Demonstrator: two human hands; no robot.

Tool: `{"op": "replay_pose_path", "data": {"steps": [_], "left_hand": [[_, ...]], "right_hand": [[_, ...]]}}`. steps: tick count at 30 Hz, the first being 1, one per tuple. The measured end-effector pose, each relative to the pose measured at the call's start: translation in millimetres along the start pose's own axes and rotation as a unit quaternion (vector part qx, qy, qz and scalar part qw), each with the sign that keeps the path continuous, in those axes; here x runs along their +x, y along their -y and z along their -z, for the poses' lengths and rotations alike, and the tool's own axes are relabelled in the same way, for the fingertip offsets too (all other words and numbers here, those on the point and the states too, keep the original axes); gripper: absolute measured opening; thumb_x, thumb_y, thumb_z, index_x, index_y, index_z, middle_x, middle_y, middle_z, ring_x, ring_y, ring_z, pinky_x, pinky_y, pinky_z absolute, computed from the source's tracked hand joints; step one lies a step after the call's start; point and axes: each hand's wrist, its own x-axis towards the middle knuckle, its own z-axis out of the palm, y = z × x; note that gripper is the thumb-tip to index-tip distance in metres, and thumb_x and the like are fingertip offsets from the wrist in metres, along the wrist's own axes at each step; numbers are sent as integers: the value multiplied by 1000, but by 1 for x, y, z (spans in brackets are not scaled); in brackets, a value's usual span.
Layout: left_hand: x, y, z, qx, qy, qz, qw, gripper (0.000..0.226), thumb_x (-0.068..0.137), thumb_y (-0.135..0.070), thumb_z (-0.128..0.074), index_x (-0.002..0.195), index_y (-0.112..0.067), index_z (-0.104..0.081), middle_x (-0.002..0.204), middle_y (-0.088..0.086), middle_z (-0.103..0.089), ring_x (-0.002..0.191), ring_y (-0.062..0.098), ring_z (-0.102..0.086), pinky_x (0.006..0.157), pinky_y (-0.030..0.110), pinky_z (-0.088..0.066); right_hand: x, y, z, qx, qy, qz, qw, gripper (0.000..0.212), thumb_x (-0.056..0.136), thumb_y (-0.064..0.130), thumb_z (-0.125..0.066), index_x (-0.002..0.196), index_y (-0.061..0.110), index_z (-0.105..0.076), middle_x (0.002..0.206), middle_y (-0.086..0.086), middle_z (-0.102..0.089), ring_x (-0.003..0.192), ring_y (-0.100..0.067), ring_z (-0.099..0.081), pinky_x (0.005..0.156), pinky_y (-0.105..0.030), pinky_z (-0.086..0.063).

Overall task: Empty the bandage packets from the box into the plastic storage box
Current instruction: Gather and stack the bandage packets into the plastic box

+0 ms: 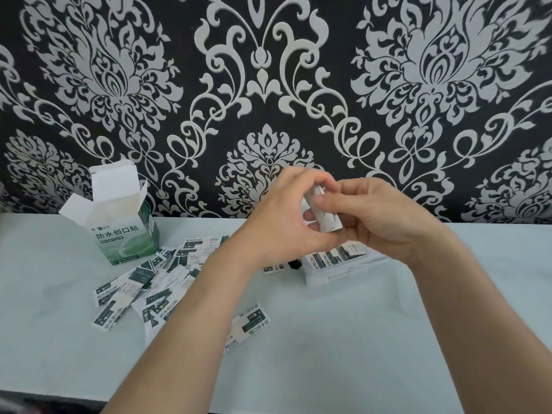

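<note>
A green and white bandage box (125, 231) stands upright at the left with its top flaps open. Several bandage packets (143, 282) lie scattered on the table beside it, and one packet (254, 321) lies alone nearer me. The white plastic storage box (331, 271) sits under my hands with a row of packets (334, 255) standing in it. My left hand (283, 216) and my right hand (385, 219) meet above the storage box and together pinch a small stack of packets (324, 218).
The pale table (388, 339) reaches back to a wall with black and silver patterned wallpaper (268, 85). A small black object (294, 264) lies just left of the storage box, mostly hidden by my left wrist.
</note>
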Motion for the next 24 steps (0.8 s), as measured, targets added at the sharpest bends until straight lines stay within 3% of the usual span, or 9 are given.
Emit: {"op": "replay_pose_path", "data": {"steps": [2, 4, 6, 8, 11, 14, 16, 18, 24], "left_hand": [[5, 2, 4, 1, 25, 36, 999, 77, 66, -41, -84, 129, -47, -40, 134, -17, -42, 127, 2, -41, 104, 29, -41], [7, 7, 11, 36, 20, 71, 997, 66, 76, -32, -79, 132, -42, -45, 127, -16, -50, 115, 2, -49, 97, 28, -45], [8, 10, 17, 135, 39, 83, 987, 32, 86, -18, -65, 113, -34, -65, 102, -19, -60, 87, 1, -55, 83, 25, -49], [8, 13, 16, 208, 92, 102, 968, 25, 88, -17, -56, 94, -33, -75, 76, -21, -57, 71, 0, -51, 70, 16, -43], [5, 23, 3, 237, 167, 116, 950, 25, 82, -33, -51, 86, -32, -76, 86, -13, -62, 88, 2, -45, 81, 25, -47], [4, 35, -7, 252, 188, 140, 939, 48, 69, -55, -33, 80, -30, -73, 98, -6, -65, 91, 1, -41, 85, 36, -49], [5, 37, -10, 267, 189, 149, 933, 57, 63, -61, -24, 77, -32, -71, 97, -7, -63, 93, 13, -44, 88, 39, -46], [5, 37, -12, 288, 197, 145, 926, 58, 66, -61, -21, 76, -32, -70, 94, -6, -62, 94, 21, -43, 92, 42, -42], [6, 39, -14, 288, 202, 148, 924, 42, 73, -54, -28, 68, -35, -65, 91, -4, -58, 92, 24, -42, 94, 43, -40]], "right_hand": [[3, 1, 7, -65, -44, -5, 997, 11, 80, 13, -74, 74, 7, -67, 84, -20, -71, 65, -20, -66, 54, -23, -55], [12, -6, 18, -187, -99, -24, 977, 18, 78, 15, -78, 71, 8, -64, 81, -21, -72, 62, -21, -67, 59, -25, -56], [22, -16, 24, -317, -128, -52, 938, 22, 73, 22, -82, 65, 12, -64, 73, -15, -72, 62, -22, -65, 67, -34, -59], [30, -26, 22, -414, -130, -80, 897, 23, 71, 29, -81, 66, 16, -62, 67, -3, -67, 57, -16, -57, 59, -27, -51], [37, -37, 12, -517, -119, -101, 842, 24, 73, 33, -77, 72, 18, -59, 69, 3, -60, 63, -14, -54, 52, -22, -39], [42, -44, 7, -559, -116, -98, 815, 26, 74, 32, -75, 74, 18, -53, 79, 0, -63, 72, -18, -56, 53, -23, -39], [46, -48, 6, -573, -117, -96, 806, 26, 74, 31, -74, 80, 16, -53, 85, -3, -63, 74, -20, -56, 55, -24, -40], [48, -52, 4, -586, -115, -91, 797, 28, 74, 31, -73, 84, 15, -51, 89, -4, -62, 76, -21, -55, 52, -25, -38], [48, -53, 1, -570, -108, -99, 808, 29, 77, 35, -69, 86, 14, -52, 83, -3, -58, 75, -21, -54, 56, -27, -40]]}}
